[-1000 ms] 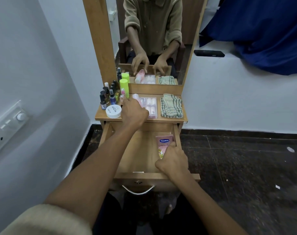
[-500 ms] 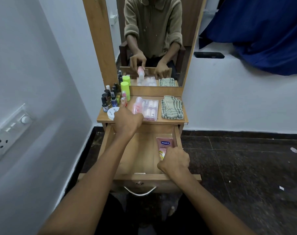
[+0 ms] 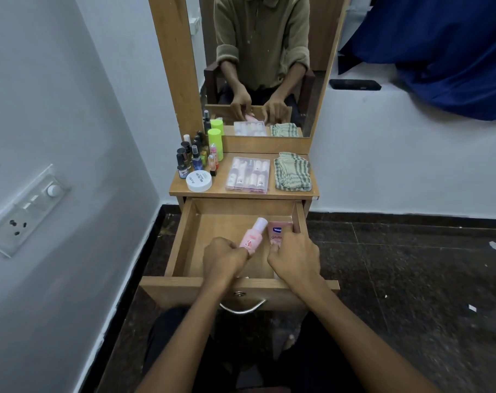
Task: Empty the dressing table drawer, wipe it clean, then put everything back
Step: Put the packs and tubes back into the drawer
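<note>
Left hand [image 3: 227, 258] grip clamped on pink bottle [image 3: 252, 236], laying it in drawer [image 3: 181, 239] beside pink tube [image 3: 278, 234]; right hand [image 3: 295, 255] pinches tube, steadying it; restocking.

bottle [image 3: 252, 236] left of tube [image 3: 278, 233] in drawer [image 3: 184, 239].

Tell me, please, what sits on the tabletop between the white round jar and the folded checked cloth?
In the head view, a clear plastic case of small bottles lies flat between the white jar and the checked cloth, apart from both.
</note>
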